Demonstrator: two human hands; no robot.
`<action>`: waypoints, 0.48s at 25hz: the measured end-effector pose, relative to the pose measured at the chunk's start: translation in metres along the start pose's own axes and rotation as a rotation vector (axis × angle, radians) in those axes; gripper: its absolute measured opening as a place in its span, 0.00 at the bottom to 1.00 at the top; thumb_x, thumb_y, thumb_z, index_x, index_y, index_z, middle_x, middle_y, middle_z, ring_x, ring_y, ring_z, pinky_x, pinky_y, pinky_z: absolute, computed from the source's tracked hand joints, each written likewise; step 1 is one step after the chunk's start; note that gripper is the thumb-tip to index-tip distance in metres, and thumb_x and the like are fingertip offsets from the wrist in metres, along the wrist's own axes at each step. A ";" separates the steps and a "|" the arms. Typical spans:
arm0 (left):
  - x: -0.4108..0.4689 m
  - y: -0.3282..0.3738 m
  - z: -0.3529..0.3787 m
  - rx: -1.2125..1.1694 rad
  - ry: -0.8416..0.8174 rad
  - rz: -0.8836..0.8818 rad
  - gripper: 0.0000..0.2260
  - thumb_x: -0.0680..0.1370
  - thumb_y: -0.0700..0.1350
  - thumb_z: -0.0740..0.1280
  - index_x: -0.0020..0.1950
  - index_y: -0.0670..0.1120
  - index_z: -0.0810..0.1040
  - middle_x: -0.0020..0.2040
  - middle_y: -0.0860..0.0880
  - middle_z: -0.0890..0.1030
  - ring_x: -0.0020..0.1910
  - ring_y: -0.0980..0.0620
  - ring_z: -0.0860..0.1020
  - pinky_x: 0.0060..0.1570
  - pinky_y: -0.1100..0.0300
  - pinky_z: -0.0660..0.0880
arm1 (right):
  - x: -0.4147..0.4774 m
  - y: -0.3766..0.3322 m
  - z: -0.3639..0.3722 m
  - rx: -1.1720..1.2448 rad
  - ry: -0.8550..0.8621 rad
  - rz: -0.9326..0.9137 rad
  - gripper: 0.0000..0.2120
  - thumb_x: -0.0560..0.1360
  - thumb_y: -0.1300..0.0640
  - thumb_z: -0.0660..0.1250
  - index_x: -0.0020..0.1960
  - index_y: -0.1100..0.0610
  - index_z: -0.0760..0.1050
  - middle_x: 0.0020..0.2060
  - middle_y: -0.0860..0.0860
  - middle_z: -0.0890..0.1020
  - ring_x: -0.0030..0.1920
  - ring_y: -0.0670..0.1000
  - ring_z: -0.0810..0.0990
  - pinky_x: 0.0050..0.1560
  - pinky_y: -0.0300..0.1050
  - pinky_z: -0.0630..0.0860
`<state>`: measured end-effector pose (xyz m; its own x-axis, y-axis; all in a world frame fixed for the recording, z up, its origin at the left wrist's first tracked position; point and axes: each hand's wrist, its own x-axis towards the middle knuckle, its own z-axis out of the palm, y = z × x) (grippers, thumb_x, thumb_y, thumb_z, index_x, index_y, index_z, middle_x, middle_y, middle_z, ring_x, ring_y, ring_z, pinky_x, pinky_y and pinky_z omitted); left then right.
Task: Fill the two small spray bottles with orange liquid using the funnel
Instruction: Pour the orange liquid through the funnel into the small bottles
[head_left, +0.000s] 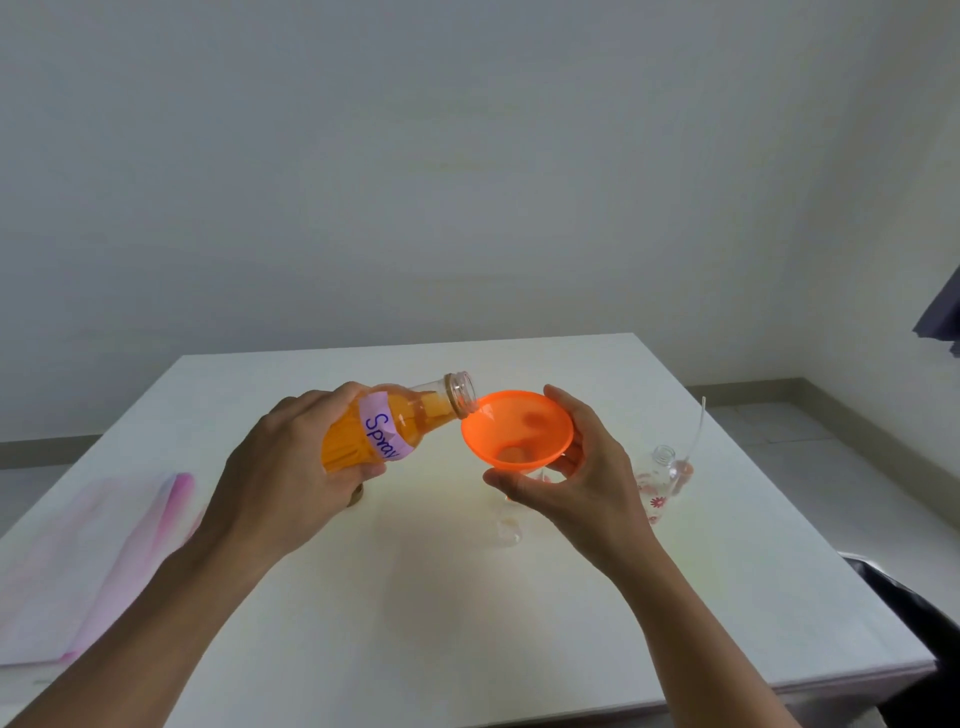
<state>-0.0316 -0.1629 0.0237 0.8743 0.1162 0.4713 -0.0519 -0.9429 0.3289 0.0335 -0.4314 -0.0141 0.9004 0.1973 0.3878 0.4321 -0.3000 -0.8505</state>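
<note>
My left hand (291, 467) grips a clear bottle of orange liquid (395, 423) with a purple "Spray" label, tilted so its open mouth rests over the rim of an orange funnel (519, 431). My right hand (576, 467) holds the funnel from the right and below. A little liquid sits at the funnel's bottom. Under the funnel stands a small clear bottle (509, 530), mostly hidden by my right hand. A second small bottle (657, 483) with red flower prints stands open to the right, and a spray head with a long thin tube (693, 447) leans beside it.
The white table (467, 623) carries a pink and white folded sheet (104, 561) at the left. A small cap (358, 499) peeks out under my left hand. A dark object (919, 613) lies past the table's right edge. A wall rises behind the table.
</note>
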 end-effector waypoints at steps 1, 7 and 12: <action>0.001 0.000 -0.002 0.013 0.003 0.008 0.33 0.67 0.56 0.79 0.69 0.54 0.71 0.55 0.54 0.79 0.51 0.51 0.75 0.42 0.57 0.75 | 0.000 0.001 0.000 -0.008 0.000 -0.002 0.49 0.59 0.45 0.85 0.74 0.43 0.65 0.58 0.27 0.70 0.54 0.33 0.77 0.45 0.23 0.75; 0.008 0.004 -0.008 0.077 0.011 0.046 0.32 0.67 0.55 0.79 0.68 0.54 0.72 0.55 0.53 0.80 0.51 0.50 0.75 0.40 0.56 0.75 | 0.000 0.001 0.001 0.002 -0.001 -0.003 0.48 0.59 0.46 0.85 0.74 0.44 0.66 0.58 0.28 0.70 0.54 0.34 0.76 0.46 0.23 0.75; 0.011 0.008 -0.007 0.105 0.022 0.060 0.33 0.66 0.54 0.79 0.68 0.53 0.72 0.56 0.52 0.80 0.52 0.49 0.75 0.40 0.56 0.75 | 0.000 0.001 0.001 0.003 -0.005 0.004 0.49 0.59 0.46 0.85 0.75 0.44 0.66 0.60 0.34 0.72 0.54 0.35 0.77 0.46 0.23 0.75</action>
<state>-0.0260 -0.1667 0.0375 0.8602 0.0640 0.5060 -0.0522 -0.9758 0.2122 0.0338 -0.4308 -0.0155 0.9016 0.2007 0.3831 0.4287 -0.2983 -0.8527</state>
